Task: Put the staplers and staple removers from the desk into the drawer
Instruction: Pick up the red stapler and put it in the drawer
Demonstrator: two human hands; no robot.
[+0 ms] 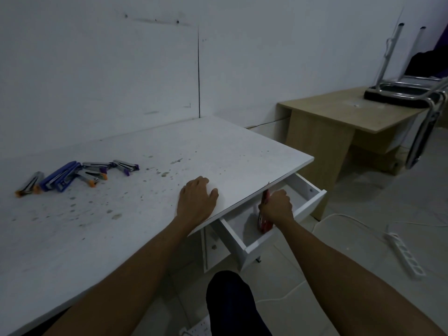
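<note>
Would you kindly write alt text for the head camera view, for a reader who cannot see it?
A person's right hand lowers a red stapler into an open white drawer at the corner of a white desk, while the left hand rests flat on the desktop. A cluster of purple and orange staplers and staple removers lies at the desk's far left.

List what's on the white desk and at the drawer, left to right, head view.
Orange-tipped staple remover → blue stapler → cluster of orange- and purple-tipped staple removers → left hand flat on the desk → right hand holding a red stapler in the open drawer.
</note>
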